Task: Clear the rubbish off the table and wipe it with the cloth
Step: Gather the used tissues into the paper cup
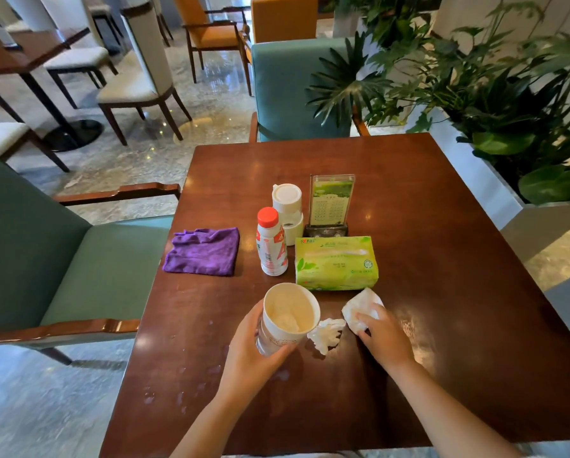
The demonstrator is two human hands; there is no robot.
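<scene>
On the dark wooden table [442, 259], my left hand [250, 355] is wrapped around a white paper cup [288, 317], holding it near the front middle. My right hand [384, 338] rests on a crumpled white tissue [359, 307], fingers pinching it. A second crumpled tissue [326, 333] lies between the cup and my right hand. The folded purple cloth [202, 251] lies at the table's left edge. A small bottle [272, 242] with a red cap stands behind the cup. Small wet spots [181, 396] mark the table's front left.
A green tissue pack [334, 262], a white toothpick holder [288, 208] and a menu stand [328, 206] sit mid-table. Green armchairs stand at the left [62, 256] and far side [286, 90]. A planter [495, 104] borders the right edge.
</scene>
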